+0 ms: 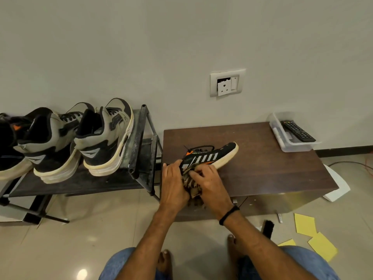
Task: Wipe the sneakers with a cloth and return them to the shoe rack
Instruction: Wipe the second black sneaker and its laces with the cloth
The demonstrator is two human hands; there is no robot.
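Observation:
A black sneaker (212,155) with white stripes, orange accents and a cream sole lies on its side on the low brown table (272,164), toe pointing right. My left hand (173,182) holds its heel end. My right hand (210,182) presses a brownish patterned cloth (191,184) against the sneaker's side, fingers curled on the cloth. On the shoe rack (141,142) at the left stand two grey-and-black high-top sneakers (101,138), and another black sneaker (8,150) sits at the far left edge.
A clear plastic box (282,138) holding a remote control (297,131) sits on the table's back right corner. Yellow papers (304,224), a black brush (268,228) and a white board (339,184) lie on the tiled floor. A wall socket (227,82) is behind.

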